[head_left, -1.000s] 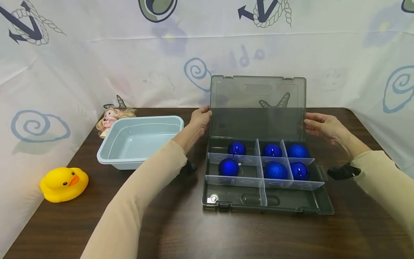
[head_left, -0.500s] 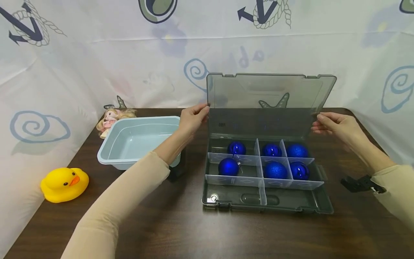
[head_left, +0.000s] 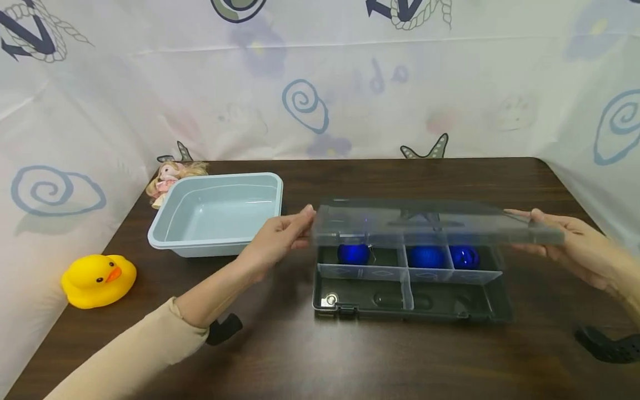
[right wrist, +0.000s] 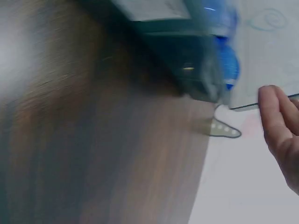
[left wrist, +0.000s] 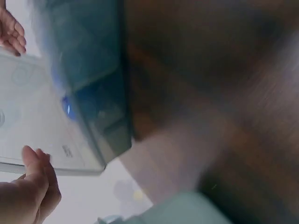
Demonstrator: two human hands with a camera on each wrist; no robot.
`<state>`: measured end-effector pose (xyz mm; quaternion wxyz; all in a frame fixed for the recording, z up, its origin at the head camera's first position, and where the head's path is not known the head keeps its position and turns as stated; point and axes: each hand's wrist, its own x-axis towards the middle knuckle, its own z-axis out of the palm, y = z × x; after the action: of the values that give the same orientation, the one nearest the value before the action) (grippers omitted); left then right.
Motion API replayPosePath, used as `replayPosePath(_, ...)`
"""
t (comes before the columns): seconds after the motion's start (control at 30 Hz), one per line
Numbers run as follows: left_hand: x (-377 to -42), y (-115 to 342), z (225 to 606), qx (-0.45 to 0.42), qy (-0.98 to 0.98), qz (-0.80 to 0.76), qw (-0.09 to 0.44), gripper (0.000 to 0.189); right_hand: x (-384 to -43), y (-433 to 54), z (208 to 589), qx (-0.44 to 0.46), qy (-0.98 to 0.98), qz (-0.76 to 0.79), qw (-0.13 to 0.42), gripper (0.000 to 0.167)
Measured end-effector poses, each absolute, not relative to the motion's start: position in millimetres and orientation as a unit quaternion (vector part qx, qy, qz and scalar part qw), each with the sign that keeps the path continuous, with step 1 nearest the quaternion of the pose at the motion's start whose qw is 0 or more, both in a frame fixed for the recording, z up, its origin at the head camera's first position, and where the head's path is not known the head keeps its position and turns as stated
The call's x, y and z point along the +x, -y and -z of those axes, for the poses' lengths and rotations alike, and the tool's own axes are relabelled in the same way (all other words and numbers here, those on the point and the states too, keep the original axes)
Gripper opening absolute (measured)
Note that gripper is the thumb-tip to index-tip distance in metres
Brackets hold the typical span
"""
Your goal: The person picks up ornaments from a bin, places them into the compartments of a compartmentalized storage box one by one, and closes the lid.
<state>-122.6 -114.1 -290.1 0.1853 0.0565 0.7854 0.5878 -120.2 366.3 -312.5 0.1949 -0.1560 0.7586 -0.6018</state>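
Observation:
A dark see-through divider box [head_left: 360,303] stands on the table with its lid [head_left: 390,219] tilted forward, part-way down over the compartments. My left hand [head_left: 277,236] pinches the lid's left edge between thumb and fingers, as the left wrist view also shows with the hand [left wrist: 35,191]. On the opposite side my right hand [head_left: 575,241] holds the lid's right edge; the right wrist view has its fingertips [right wrist: 268,100] right at that edge. Shiny blue Christmas baubles [head_left: 353,254] sit in the middle row of compartments. Those in the back row show faintly through the lid.
A light blue plastic basin [head_left: 200,245] stands left of the box. Behind its far left corner lies a blond doll [head_left: 167,176]. A yellow rubber duck [head_left: 99,280] sits at the table's left edge. A patterned white cloth [head_left: 350,105] hangs behind the table.
The lid has swung from upright forward and down toward the box. Both hands have come down and nearer with it, holding its sides. The baubles have stayed in their compartments.

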Motion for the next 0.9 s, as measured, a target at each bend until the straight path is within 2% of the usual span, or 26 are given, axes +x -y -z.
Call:
replayPosePath(0.13,-114.7,116.2,305.3,0.090,-0.814,-0.541,0.193,0.066,-113.1,-362.6,320.9,-0.103,-0.830,0.509,0.203,0.047)
replayPosePath(0.37,-132.9,114.9,328.9,0.112,-0.827,-0.518,0.187,0.072,-134.3,-347.5,327.4,-0.110,-0.873,0.438,0.186,0.057)
replayPosePath(0.63,-159.4,108.0,342.9,0.095,-0.808,-0.552,0.184,0.081,-166.7,-332.0,334.1,-0.084,-0.884,0.430,0.161,0.062)
replayPosePath(0.9,-173.1,100.4,348.3,0.086,-0.804,-0.566,0.161,0.079,-178.0,-329.1,335.7,-0.066,-0.880,0.448,0.142,0.064)
